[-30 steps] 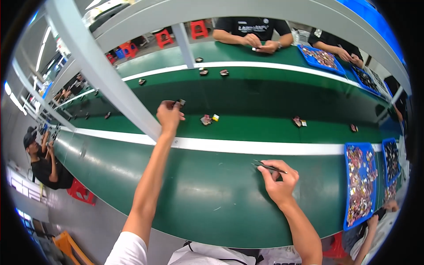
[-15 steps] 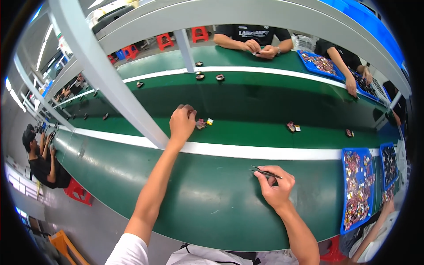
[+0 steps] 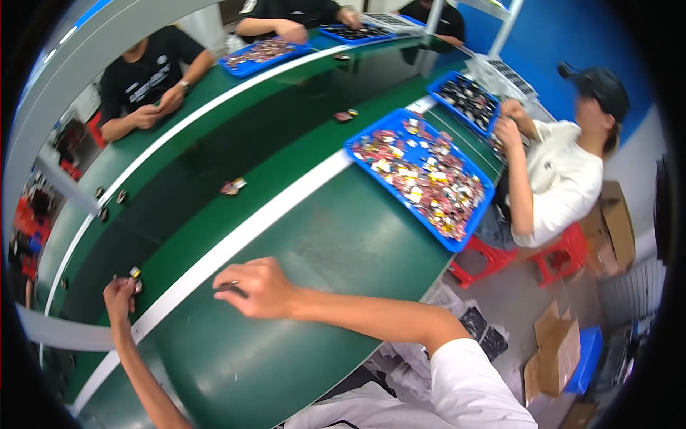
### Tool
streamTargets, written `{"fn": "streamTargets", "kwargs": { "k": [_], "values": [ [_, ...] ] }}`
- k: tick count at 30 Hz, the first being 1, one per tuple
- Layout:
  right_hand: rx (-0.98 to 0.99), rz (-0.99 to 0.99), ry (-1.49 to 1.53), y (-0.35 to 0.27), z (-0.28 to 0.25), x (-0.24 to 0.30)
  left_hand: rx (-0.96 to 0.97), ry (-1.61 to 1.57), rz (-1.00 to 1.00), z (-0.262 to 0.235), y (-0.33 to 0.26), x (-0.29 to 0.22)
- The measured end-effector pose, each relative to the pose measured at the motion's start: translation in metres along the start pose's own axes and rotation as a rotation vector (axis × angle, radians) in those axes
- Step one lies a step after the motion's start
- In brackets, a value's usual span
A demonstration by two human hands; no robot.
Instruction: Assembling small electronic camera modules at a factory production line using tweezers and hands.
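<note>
My left hand [image 3: 120, 300] reaches over the dark green conveyor belt [image 3: 179, 207] at the lower left, its fingers curled closed. What lies in them, if anything, is too blurred to make out. Right beside its fingertips is a small dark-and-pink part [image 3: 138, 286] with a yellow-and-white tab. I cannot tell whether they touch. Over the green worktable [image 3: 314, 236], my right hand [image 3: 257, 287] is closed around black tweezers [image 3: 234, 289], which point left. Another small pinkish part with a pale tab [image 3: 232, 186] sits on the belt farther up.
A blue tray [image 3: 457, 243] of small pink and yellow pieces stands at the table's right end. Behind it is a blue tray of black parts [image 3: 468, 100]. A co-worker in white [image 3: 564, 171] sits at right; others work across the belt. A grey frame post [image 3: 64, 332] crosses near my left arm.
My view has swung to the right, bringing the tray and the co-worker in white closer to the middle. My left hand stays next to a small part; my right still holds the tweezers.
</note>
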State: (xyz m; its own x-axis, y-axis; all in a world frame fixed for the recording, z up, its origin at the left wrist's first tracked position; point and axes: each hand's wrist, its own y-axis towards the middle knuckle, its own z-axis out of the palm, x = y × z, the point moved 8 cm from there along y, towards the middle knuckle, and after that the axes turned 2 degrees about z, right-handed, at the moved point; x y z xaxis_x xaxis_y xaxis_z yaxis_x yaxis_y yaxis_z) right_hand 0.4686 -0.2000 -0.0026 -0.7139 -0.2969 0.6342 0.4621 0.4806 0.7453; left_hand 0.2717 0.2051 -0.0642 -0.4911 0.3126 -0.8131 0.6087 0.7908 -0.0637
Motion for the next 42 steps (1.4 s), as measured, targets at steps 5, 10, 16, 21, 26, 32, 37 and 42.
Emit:
{"fn": "streamTargets", "kwargs": {
  "k": [5,10,16,21,26,32,37,42],
  "values": [
    [-0.009,0.023,-0.030,-0.007,-0.009,-0.007,-0.051,-0.117,0.053,0.028,-0.018,-0.032],
    [-0.033,0.029,0.002,-0.003,-0.011,-0.006,0.002,-0.465,0.049,0.087,-0.070,-0.081],
    [-0.054,0.171,0.034,0.006,-0.008,-0.020,0.028,-0.545,0.043,0.151,-0.116,-0.116],
    [-0.106,0.365,0.051,0.004,-0.022,-0.043,0.052,-0.553,0.037,0.168,-0.134,-0.126],
    [-0.095,0.624,0.300,-0.004,-0.030,-0.056,0.091,-0.608,0.044,0.182,-0.140,-0.119],
    [0.025,0.565,0.324,-0.005,-0.016,-0.034,0.122,-0.619,0.145,0.188,-0.140,-0.125],
    [0.097,0.476,0.157,-0.005,-0.010,-0.035,0.093,-0.474,0.214,0.187,-0.138,-0.131],
    [0.127,0.445,0.051,-0.006,-0.010,-0.036,0.069,-0.423,0.254,0.187,-0.137,-0.132]
  ]
}}
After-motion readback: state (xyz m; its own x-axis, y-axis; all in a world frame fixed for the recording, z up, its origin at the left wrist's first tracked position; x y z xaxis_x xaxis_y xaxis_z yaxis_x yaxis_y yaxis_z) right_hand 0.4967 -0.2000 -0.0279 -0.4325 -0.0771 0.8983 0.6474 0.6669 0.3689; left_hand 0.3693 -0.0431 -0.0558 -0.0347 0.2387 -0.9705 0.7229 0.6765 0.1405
